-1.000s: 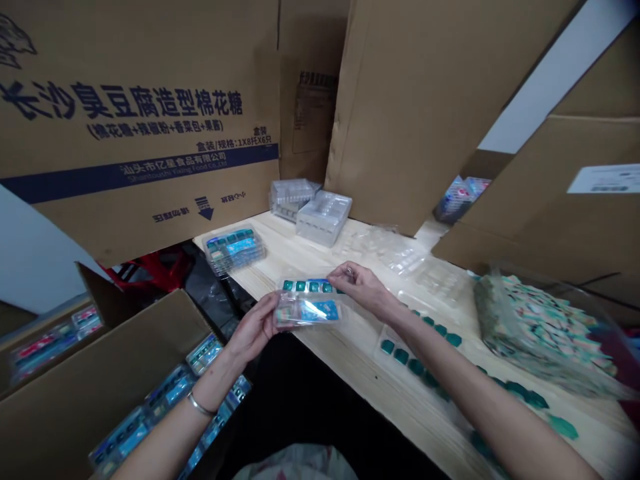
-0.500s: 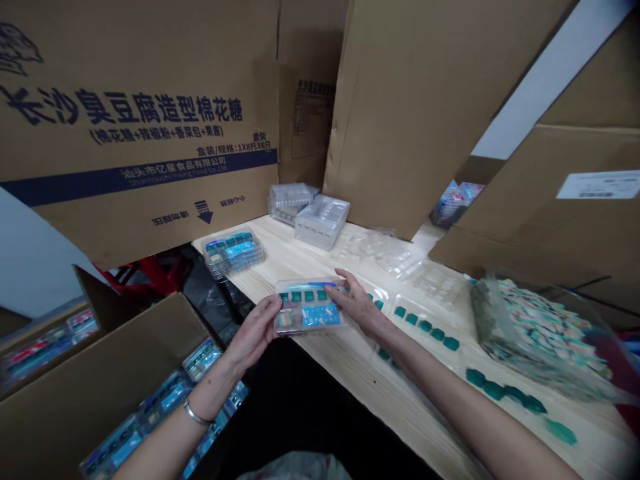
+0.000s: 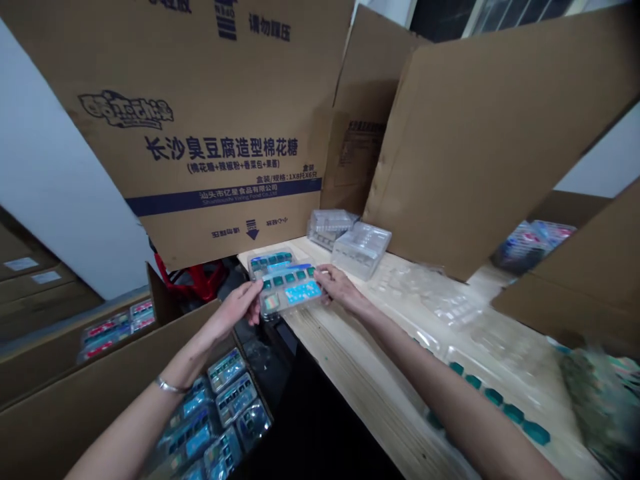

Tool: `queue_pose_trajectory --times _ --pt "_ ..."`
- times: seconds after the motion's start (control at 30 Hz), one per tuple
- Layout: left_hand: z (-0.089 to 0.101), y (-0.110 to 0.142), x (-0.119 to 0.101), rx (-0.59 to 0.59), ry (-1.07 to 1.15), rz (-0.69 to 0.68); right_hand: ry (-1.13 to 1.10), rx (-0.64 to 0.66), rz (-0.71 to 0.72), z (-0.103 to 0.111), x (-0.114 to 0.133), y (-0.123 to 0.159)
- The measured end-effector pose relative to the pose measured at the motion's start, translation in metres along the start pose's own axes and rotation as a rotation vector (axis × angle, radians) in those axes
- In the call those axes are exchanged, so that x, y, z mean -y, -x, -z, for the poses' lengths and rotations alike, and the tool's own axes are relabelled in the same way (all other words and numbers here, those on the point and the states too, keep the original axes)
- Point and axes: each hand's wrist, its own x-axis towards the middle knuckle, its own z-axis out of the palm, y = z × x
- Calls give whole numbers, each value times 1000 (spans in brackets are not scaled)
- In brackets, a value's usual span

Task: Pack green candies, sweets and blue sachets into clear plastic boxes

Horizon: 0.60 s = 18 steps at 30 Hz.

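Between both hands is a clear plastic candy box point(image 3: 293, 288), holding a row of dark green pieces, a blue printed packet and a small striped piece. My left hand point(image 3: 239, 307) grips its left end, while my right hand point(image 3: 337, 285) holds the right end. The box is above the table's far left corner, in front of a stack of filled boxes point(image 3: 263, 260) that it partly covers. Behind, clear plastic containers point(image 3: 361, 248) sit against the cardboard.
At lower left, an open carton point(image 3: 165, 337) holds several filled boxes point(image 3: 235, 397). Clear trays point(image 3: 430, 293) and green pieces point(image 3: 513, 413) lie along the wooden table point(image 3: 360, 373). A blurred bag point(image 3: 600, 400) is at right. Large cardboard panels point(image 3: 225, 87) stand behind; a red stool point(image 3: 200, 283) is below.
Both hands have carried the candy box toward the stack at the table's far left corner, and it now overlaps that stack. The camera view has turned left.
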Motion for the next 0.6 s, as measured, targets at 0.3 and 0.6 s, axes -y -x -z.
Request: queue_pose_trajectory --times 0.3,0.6 --pt "-11 28 82 101 158 228 349 201 -93 -13 -56 20" --pt "-15 -42 98 -12 -152 176 944 62 20 -16 -62 -26"
